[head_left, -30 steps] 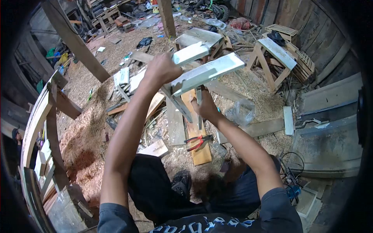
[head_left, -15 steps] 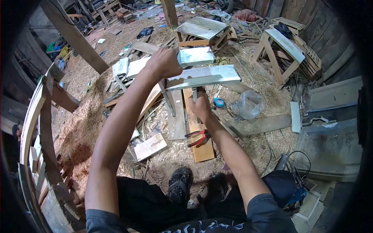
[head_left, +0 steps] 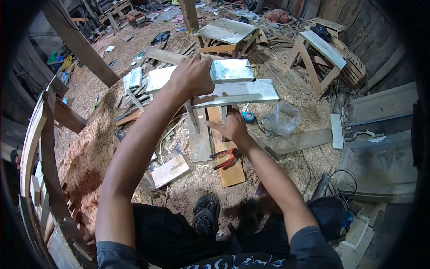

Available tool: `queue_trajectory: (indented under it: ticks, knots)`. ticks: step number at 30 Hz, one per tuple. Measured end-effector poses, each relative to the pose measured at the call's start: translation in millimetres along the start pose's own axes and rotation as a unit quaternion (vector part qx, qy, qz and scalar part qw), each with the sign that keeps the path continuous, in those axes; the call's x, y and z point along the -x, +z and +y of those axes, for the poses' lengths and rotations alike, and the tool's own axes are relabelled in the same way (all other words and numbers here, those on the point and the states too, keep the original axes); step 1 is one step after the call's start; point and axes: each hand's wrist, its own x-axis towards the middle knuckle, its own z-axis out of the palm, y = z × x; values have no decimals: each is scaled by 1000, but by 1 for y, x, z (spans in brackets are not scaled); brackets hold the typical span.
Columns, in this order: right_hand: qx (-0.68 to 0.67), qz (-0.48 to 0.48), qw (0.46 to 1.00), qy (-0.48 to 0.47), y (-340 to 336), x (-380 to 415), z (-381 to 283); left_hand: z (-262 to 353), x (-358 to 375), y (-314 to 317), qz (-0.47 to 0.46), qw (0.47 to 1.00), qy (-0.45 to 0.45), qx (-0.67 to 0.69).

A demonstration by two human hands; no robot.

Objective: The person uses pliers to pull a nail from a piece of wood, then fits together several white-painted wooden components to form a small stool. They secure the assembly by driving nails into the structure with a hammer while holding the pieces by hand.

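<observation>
My left hand (head_left: 192, 77) is closed in a fist at the near edge of two pale boards; what it grips, if anything, is hidden. The rear white board (head_left: 230, 70) lies just behind the nearer white board (head_left: 242, 93). Below the nearer board, my right hand (head_left: 233, 127) is at an upright wooden leg, its thumb stretched out to the left; its other fingers are partly hidden. Red-handled pliers (head_left: 225, 158) are just below my right hand, over an orange-brown plank (head_left: 233, 175).
A blue tape measure (head_left: 248, 117) and a clear plastic bag (head_left: 283, 119) lie to the right. A loose wood block (head_left: 170, 171) is on the shavings at left. Behind are a low table (head_left: 227, 31) and a wooden stand (head_left: 323, 50). A post (head_left: 80, 45) slants at left.
The two boards now sit closer together in view. My right hand has shifted slightly lower and its thumb now stretches left. The whole view has moved a little.
</observation>
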Motion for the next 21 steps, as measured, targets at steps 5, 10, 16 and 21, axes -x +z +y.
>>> queue_trajectory:
  ticks: [5, 10, 16, 21]
  knots:
    - [141, -201, 969, -21, -85, 13, -53, -7, -3, 5, -15, 1000, 13, 5]
    - [218, -40, 958, -181, -130, -2, -40, -7, -3, 5, 5, 999, 34, 10]
    - [234, -25, 944, -232, -97, -25, 12, 2, 6, -7, -31, 998, 28, -37]
    - [243, -45, 948, -200, -95, -16, -5, -11, 17, 9, 140, 979, 100, -105]
